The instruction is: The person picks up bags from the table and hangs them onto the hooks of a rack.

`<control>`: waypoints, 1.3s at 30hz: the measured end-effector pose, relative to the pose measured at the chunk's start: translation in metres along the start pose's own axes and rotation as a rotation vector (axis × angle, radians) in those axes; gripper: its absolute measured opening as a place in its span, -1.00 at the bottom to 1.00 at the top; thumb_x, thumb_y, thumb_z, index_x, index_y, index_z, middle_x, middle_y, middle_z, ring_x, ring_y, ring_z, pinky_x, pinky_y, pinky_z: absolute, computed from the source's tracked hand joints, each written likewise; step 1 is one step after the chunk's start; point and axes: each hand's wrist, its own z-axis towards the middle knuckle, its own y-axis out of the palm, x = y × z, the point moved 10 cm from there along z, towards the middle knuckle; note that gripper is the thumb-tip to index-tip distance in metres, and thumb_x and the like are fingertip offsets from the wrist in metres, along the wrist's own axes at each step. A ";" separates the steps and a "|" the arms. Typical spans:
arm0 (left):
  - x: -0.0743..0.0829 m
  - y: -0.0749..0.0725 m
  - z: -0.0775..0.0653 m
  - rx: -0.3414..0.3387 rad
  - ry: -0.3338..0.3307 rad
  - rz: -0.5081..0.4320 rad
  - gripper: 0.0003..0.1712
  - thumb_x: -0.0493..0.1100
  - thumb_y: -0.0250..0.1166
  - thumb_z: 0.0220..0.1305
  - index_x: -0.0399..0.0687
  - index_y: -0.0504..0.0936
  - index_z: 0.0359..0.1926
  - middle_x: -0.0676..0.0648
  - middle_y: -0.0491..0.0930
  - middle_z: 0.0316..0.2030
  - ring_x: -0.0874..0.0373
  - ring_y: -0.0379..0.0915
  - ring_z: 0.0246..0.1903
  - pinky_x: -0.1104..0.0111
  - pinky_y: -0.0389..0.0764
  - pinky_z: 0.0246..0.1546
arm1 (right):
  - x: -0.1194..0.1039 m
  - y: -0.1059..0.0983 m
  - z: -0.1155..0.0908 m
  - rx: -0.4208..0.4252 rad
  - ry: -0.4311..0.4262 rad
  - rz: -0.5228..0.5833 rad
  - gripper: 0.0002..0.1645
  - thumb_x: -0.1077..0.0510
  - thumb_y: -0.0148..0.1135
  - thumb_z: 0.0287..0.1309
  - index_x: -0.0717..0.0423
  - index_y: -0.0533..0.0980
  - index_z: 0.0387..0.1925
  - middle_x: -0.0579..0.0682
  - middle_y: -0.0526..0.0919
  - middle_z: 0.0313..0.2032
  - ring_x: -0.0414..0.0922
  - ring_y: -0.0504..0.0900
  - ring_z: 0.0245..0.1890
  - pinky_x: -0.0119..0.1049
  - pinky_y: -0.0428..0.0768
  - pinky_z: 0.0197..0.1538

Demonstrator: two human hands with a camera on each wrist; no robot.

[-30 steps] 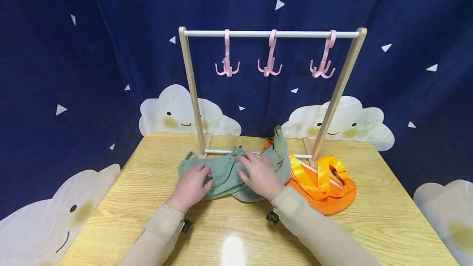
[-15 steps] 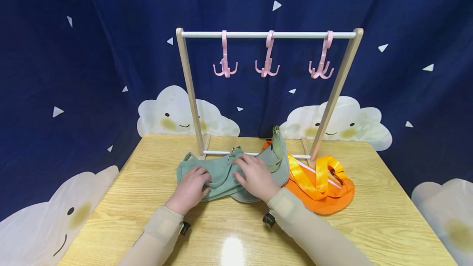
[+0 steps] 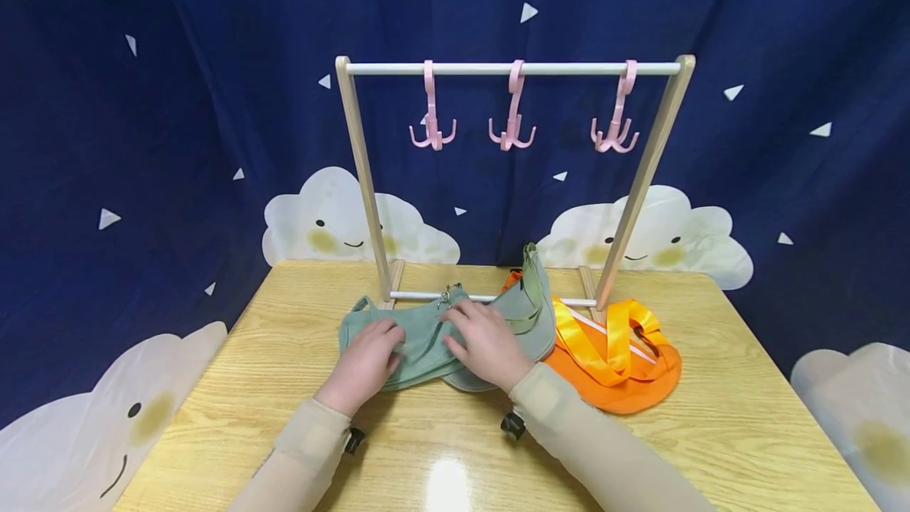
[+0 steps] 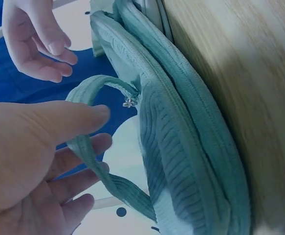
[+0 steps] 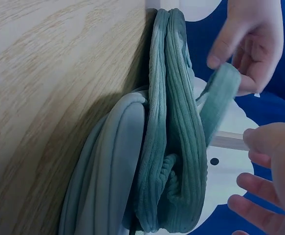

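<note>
A teal corduroy bag lies near the middle of the table, with a small metal charm at its upper edge. My left hand is over its left part. In the left wrist view the thumb and fingers close around the bag's fabric strap, which arches away from the bag; the right wrist view shows them pinching the strap's bend. My right hand hovers over the bag's right part, fingers loosely bent and holding nothing. Partly under the teal bag is a grey-green bag.
An orange bag with a shiny strap lies to the right. Behind stands a wooden rack with a white top bar, from which three pink hooks hang. A dark blue curtain backs the table.
My left hand's thumb and fingers have come together on the strap, and the strap's loop has shifted off the bag's front. The right hand stays nearly in place. The head view has tilted slightly.
</note>
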 end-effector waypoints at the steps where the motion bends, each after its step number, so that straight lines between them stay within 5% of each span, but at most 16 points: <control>1: 0.000 -0.001 0.001 0.007 0.000 0.000 -0.69 -0.38 0.57 0.03 -0.10 0.57 -0.34 0.02 0.50 -0.34 0.07 0.51 -0.27 0.18 0.61 -0.19 | -0.001 0.000 0.000 0.002 -0.007 0.000 -0.62 0.01 0.41 0.30 -0.06 0.61 0.11 -0.05 0.63 0.02 0.00 0.65 0.06 0.03 0.59 0.20; 20: 0.013 -0.024 0.010 0.131 0.043 -0.016 -0.75 -0.28 0.52 0.20 -0.09 0.62 -0.17 -0.02 0.62 -0.22 0.03 0.59 -0.19 0.16 0.66 -0.14 | -0.019 0.000 0.011 0.056 -0.090 0.027 -0.49 -0.04 0.49 0.22 -0.09 0.57 0.16 -0.08 0.61 0.09 -0.07 0.64 0.09 -0.05 0.62 0.15; 39: 0.020 -0.034 0.014 0.188 0.037 -0.038 -0.74 -0.26 0.48 0.24 -0.15 0.62 -0.10 -0.06 0.62 -0.21 0.02 0.60 -0.21 0.17 0.67 -0.17 | -0.025 -0.014 0.021 0.163 -0.121 0.100 -0.72 0.09 0.42 0.29 -0.04 0.60 0.00 -0.11 0.65 -0.04 -0.12 0.66 -0.03 -0.12 0.65 0.11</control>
